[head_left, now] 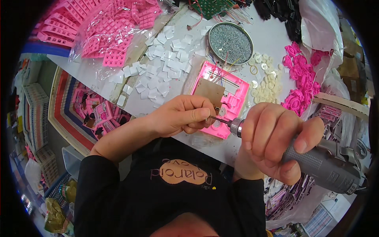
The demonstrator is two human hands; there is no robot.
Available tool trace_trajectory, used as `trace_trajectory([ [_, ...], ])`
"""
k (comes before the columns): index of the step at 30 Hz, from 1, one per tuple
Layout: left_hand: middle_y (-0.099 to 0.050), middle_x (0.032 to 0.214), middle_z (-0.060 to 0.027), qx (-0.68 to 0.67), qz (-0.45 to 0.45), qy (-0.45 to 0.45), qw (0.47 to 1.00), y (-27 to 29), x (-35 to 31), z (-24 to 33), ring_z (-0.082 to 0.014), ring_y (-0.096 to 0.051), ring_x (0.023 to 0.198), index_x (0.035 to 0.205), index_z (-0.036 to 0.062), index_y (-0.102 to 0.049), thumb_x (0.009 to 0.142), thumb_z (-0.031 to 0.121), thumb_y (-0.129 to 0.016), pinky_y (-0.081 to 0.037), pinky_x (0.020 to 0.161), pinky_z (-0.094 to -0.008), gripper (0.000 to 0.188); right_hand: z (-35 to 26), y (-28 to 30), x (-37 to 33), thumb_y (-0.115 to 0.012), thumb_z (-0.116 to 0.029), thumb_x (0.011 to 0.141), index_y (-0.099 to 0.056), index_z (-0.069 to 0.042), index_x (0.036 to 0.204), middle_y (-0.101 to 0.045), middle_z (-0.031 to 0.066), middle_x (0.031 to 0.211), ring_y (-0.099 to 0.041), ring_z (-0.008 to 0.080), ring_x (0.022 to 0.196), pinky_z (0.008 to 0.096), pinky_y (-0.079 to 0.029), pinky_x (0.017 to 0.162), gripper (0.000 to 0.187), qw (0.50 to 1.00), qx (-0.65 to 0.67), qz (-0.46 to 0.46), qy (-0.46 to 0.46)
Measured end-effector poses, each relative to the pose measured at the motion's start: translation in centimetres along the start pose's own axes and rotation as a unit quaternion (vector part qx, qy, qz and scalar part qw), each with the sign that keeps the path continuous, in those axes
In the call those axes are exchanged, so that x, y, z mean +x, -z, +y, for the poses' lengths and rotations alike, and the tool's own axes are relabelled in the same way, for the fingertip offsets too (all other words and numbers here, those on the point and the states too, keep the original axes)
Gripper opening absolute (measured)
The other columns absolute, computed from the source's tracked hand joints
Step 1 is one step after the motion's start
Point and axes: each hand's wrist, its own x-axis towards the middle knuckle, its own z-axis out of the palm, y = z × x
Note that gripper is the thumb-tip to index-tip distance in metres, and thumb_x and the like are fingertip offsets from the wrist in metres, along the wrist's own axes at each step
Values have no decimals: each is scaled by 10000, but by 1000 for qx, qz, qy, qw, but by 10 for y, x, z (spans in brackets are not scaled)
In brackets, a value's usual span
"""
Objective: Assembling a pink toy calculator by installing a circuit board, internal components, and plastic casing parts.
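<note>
My right hand [272,136] is wrapped round a grey electric screwdriver [325,166], held sideways with its thin bit pointing left. My left hand [183,114] is closed in a pinch at the bit's tip; whatever small thing sits between its fingertips is too hidden to name. Under both hands lies an open pink plastic housing [236,100] on the table, tilted toward the lower right. A brown circuit board [209,91] rests across its left part, and thin wires run out near the top. My left fingers partly cover the housing's near left side.
Beyond the housing stands a round metal bowl [210,46] full of small screws. White paper squares [158,71] lie to its left, cream discs [268,85] and pink parts [302,85] to its right. Bagged pink frames [114,35] sit far left; a striped bin [65,108] stands below.
</note>
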Motion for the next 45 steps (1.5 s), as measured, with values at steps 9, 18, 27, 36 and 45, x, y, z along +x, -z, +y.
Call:
trace_trajectory([
  [9, -491, 829, 15, -31, 3, 38, 999, -6, 2, 4, -32, -343, 627, 966, 42, -595, 1062, 256, -563, -240, 508, -197, 237, 0, -2, -1, -697, -202, 907, -484, -166, 1109, -534, -58, 592, -507, 80, 471, 246, -471, 494, 295, 1000, -13, 3, 5],
  [18, -478, 724, 48, 232, 82, -6, 969, 4, -27, 32, -45, -376, 602, 836, 56, -591, 1056, 227, -567, -296, 535, -216, 280, 3, 19, -11, -692, -114, 900, -460, -76, 1163, -554, 38, 680, -527, 176, 592, 357, -480, 572, 352, 1000, 5, -1, -9],
  [27, -701, 948, -52, 717, 9, -179, 673, 5, -9, 60, -222, -650, 838, 911, 50, -655, 788, 24, -744, -481, 765, -338, 154, 20, 22, -27, -677, -132, 873, -460, -62, 1131, -543, 48, 692, -520, 182, 611, 362, -479, 625, 344, 994, -56, 80, -44],
  [36, -704, 1163, -24, 850, -133, -239, 450, 23, -4, 51, -210, -634, 1200, 874, 122, -602, 813, 87, -702, -417, 1060, -513, 122, 19, 27, -28, -688, -136, 877, -461, -54, 1137, -558, 56, 701, -527, 178, 622, 361, -481, 630, 355, 994, -62, 79, -45],
  [45, -713, 1201, -4, 858, -126, -236, 439, 34, -6, 44, -157, -626, 1240, 858, 119, -603, 843, 105, -667, -323, 1177, -591, 67, 26, 26, -25, -608, -191, 932, -453, -103, 1205, -493, -12, 642, -485, 135, 587, 339, -434, 601, 327, 989, -112, 69, -62],
])
